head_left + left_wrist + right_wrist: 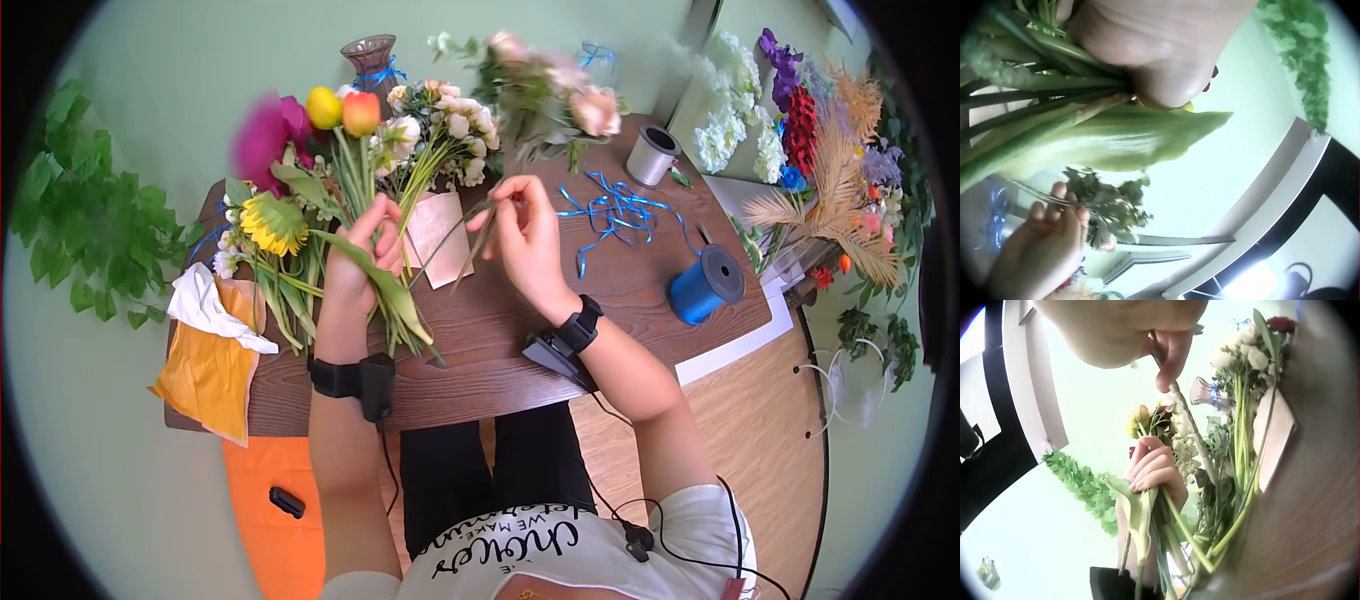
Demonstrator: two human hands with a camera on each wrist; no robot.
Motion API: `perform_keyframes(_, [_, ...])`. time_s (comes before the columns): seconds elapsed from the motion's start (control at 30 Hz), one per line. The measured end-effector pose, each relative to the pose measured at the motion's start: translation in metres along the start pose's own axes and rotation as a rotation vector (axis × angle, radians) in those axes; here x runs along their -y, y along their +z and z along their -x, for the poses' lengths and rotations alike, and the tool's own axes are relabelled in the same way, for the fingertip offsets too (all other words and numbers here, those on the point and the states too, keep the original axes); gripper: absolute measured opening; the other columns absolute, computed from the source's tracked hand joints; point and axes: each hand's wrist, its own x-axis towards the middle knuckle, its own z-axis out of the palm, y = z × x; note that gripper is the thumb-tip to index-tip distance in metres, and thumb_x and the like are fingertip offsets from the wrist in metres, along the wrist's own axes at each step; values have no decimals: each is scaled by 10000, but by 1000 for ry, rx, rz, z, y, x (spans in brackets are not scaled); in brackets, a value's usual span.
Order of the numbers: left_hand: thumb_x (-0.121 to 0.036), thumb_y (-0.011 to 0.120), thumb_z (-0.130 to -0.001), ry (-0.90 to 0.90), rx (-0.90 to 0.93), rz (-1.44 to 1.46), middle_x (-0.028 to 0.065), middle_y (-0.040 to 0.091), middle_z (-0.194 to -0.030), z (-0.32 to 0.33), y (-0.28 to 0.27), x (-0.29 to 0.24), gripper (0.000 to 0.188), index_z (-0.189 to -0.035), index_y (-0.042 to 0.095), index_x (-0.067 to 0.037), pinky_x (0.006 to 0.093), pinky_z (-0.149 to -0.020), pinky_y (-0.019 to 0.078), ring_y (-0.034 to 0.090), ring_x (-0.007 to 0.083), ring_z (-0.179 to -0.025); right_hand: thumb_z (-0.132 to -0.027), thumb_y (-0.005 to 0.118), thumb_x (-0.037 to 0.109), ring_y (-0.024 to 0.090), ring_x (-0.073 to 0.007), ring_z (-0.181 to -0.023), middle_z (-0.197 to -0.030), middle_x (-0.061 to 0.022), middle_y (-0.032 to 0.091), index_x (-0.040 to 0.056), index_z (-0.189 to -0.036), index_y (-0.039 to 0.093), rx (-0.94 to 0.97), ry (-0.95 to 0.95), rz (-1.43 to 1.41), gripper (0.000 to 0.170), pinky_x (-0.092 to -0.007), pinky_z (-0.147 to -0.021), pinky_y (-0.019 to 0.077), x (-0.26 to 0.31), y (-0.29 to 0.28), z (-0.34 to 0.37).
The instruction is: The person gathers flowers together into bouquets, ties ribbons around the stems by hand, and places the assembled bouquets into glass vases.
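My left hand grips a bunch of flower stems above the table. Over it stand a yellow tulip, an orange tulip and a blurred magenta flower. A broad green leaf hangs from this bunch in the left wrist view. To the right, my right hand pinches the stems of a spray of pale pink roses with green leaves, held upright and slightly blurred. One thick stem runs down from these fingers in the right wrist view.
White flowers, a sunflower and a pinkish paper are on or over the table. Blue ribbon, a blue spool and a silver spool are at right. A vase stands behind; an orange-yellow packet lies left.
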Motion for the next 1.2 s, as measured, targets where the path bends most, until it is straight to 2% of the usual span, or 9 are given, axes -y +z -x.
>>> perform_keyframes(0.1, [-291,554,-949,38,-62,-172,-39,386,-533,0,9,9,258,-831,531,-63,245,-413,326,381,75,-404,-918,383,-75,560,-111,-578,-895,-112,570,-4,-962,468,-4,-166,177,119,-250,-519,448,13,-3,-2])
perform_keyframes(0.33, [-307,529,-966,113,-7,-381,-38,378,-563,7,37,36,280,-837,492,-62,234,-436,368,396,74,-439,-905,478,-59,627,-151,-690,-1047,-145,524,-4,-1002,515,290,-527,413,118,-268,-620,503,23,6,13])
perform_keyframes(0.5, [-285,662,-878,295,128,-492,1,554,-608,6,23,46,283,-837,588,-15,208,-437,383,503,64,-488,-901,547,2,690,-169,-638,-783,-82,669,9,-1054,500,278,-371,233,160,-248,-502,533,33,9,26])
perform_keyframes(0.63, [-237,598,-918,429,-12,-488,-4,568,-678,10,38,45,220,-923,614,-18,212,-437,388,510,59,-516,-854,618,21,684,-171,-635,-851,-99,665,-9,-956,598,307,-399,433,108,-257,-502,541,39,9,25])
perform_keyframes(0.73, [-178,538,-940,295,-8,-478,10,591,-745,12,42,40,177,-944,618,-20,210,-439,389,531,62,-557,-840,635,32,667,-175,-624,-864,-101,637,-7,-894,615,273,-398,442,70,-269,-510,537,36,9,24])
perform_keyframes(0.93, [-185,513,-961,361,-92,-506,-1,573,-741,9,45,42,215,-918,604,5,239,-583,411,511,63,-643,-819,636,47,583,-214,-766,-897,-110,548,-12,-899,605,236,-687,710,105,-298,-601,498,27,1,14])
perform_keyframes(1.13, [-146,510,-954,240,88,-439,-6,504,-624,11,44,43,196,-791,538,-41,243,-507,384,469,83,-532,-837,585,81,553,-198,-810,-927,-98,537,-25,-1048,561,91,-231,216,237,-298,-634,463,12,7,15])
perform_keyframes(1.17, [-146,500,-955,157,174,-414,-10,486,-617,13,39,41,182,-800,526,-54,249,-484,378,452,83,-502,-851,565,65,561,-179,-880,-1004,-81,571,-17,-1107,554,273,109,71,269,-299,-737,480,-16,-5,11])
perform_keyframes(1.2, [-146,489,-956,71,259,-388,-14,468,-610,14,33,39,169,-808,514,-67,255,-462,372,435,83,-472,-856,562,58,561,-176,-913,-1047,-79,575,-11,-1133,553,397,168,31,286,-303,-778,477,-42,-16,9])
